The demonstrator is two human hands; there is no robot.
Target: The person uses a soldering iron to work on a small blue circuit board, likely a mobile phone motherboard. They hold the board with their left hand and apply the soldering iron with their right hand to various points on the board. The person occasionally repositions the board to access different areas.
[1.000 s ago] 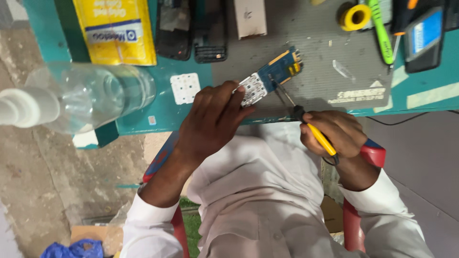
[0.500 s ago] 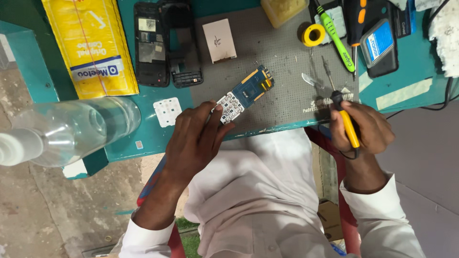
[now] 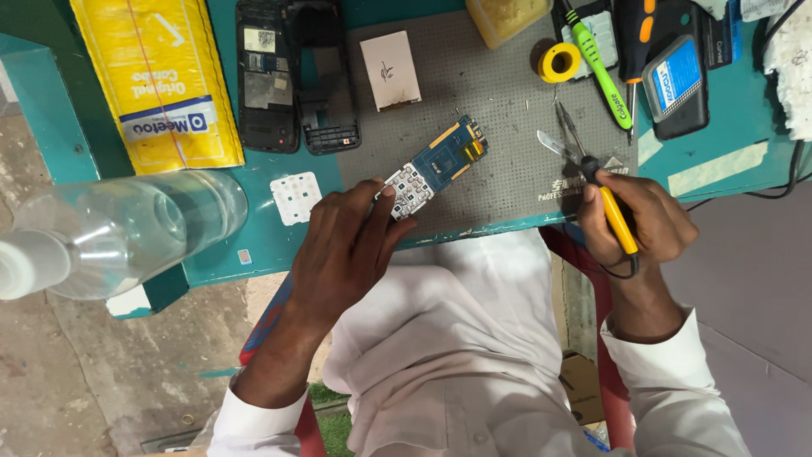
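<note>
1. My left hand [image 3: 351, 245] rests at the near edge of the grey mat [image 3: 507, 161]; its fingers [image 3: 385, 196] press down on the keypad end of the board [image 3: 436, 165], pinning it flat instead of lifting it.
2. The board lies slantwise on the mat, blue end pointing far and right, pale keypad end under my fingertips. It sits right of the white keypad sheet [image 3: 296, 197] and near the open phone shells [image 3: 296, 76].
3. My right hand [image 3: 634, 222] is clenched round the yellow-handled iron [image 3: 611, 210]. Its dark tip points away from me, well apart from the board, close to the tweezers [image 3: 568, 135].
4. To do this step well, I judge the board must stay pinned at one end only, leaving the blue end clear for the tip.
5. I would bring the iron in from the right, low over the mat, and steady the right wrist on the bench [image 3: 254, 237] edge before touching down.
6. Fingertips should stay back from the blue end, as heat may travel along the board.
7. The clear bottle [image 3: 118, 233] lies on its side at the left, overhanging the bench; my left elbow should stay clear of it.
</note>
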